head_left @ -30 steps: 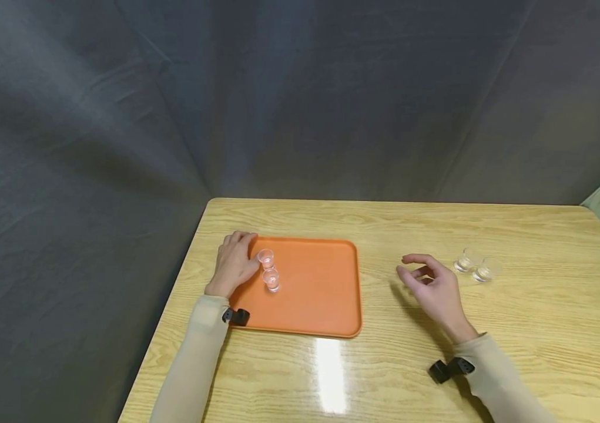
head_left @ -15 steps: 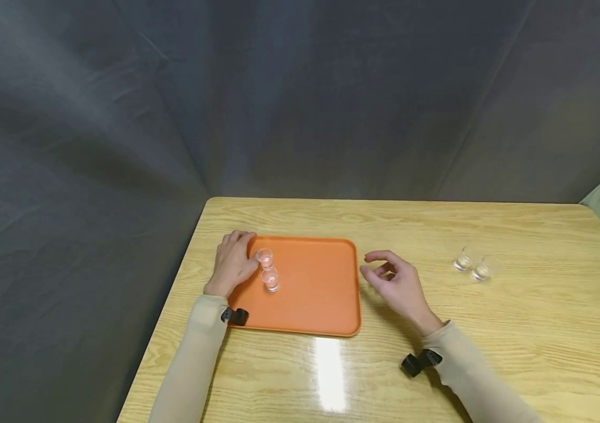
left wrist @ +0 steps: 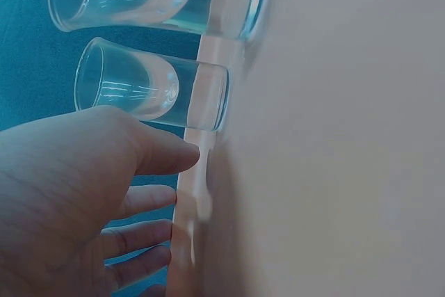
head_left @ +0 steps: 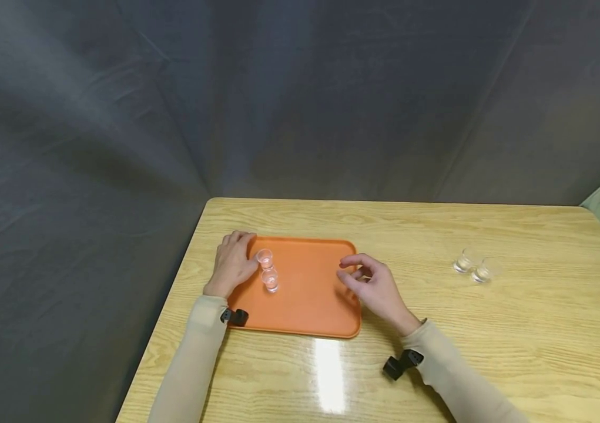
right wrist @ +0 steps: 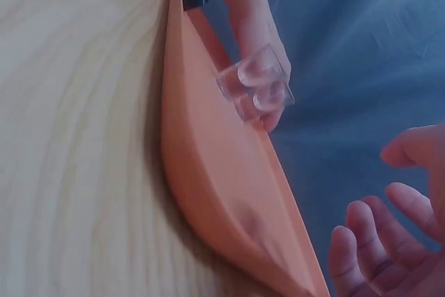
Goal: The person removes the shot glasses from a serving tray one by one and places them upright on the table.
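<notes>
Two small clear glasses stand close together on the left part of an orange tray (head_left: 312,305), the far glass (head_left: 265,259) and the near glass (head_left: 271,281). At the tray's far left corner rests my left hand (head_left: 233,264), its thumb extended beside the far glass. In the left wrist view the fingertips (left wrist: 161,255) reach the tray's rim, and a small gap shows between thumb and glass. Above the tray's right edge hovers my right hand (head_left: 376,288), thumb and fingers loosely bent and apart, with nothing between them.
Two more small clear glasses, one (head_left: 462,262) beside the other (head_left: 482,272), stand on the wooden table (head_left: 543,317) to the right. A dark curtain (head_left: 331,106) hangs behind the table and along its left side.
My right hand has moved left, from near the glasses on the table to over the tray's right edge. My left hand and all the glasses stay where they were.
</notes>
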Available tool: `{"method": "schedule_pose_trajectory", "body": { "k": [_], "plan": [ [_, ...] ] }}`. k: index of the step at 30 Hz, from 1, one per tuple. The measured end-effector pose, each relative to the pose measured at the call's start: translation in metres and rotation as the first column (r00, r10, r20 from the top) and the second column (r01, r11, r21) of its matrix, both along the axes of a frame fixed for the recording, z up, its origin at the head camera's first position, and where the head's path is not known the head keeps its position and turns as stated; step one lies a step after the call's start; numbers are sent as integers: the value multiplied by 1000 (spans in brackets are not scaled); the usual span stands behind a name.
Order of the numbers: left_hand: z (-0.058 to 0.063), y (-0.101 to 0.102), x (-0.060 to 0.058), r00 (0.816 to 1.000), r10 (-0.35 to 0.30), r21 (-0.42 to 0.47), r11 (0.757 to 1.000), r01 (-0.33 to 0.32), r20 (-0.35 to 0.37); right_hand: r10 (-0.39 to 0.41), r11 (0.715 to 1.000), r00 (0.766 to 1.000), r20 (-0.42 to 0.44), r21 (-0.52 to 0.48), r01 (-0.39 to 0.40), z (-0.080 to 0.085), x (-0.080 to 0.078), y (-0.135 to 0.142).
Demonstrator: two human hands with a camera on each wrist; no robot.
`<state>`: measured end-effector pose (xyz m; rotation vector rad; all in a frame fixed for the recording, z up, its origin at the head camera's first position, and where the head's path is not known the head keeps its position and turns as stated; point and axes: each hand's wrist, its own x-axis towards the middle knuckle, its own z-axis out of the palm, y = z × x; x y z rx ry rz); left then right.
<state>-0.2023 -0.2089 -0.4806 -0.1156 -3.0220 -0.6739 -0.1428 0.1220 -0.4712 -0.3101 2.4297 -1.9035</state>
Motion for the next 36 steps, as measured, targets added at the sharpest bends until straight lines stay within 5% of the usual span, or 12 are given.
{"method": "schedule_pose_trajectory", "body": {
  "k": [12, 36],
  "plan": [
    [1, 1, 0, 1000, -3, -12, 1000, 3, 1, 69, 998, 996, 48, 9, -70, 7, 3, -29],
    [-1, 0, 1, 1000, -12, -11, 1000, 11, -15, 127, 986, 992, 2, 113, -127, 1, -1, -77]
  ]
}}
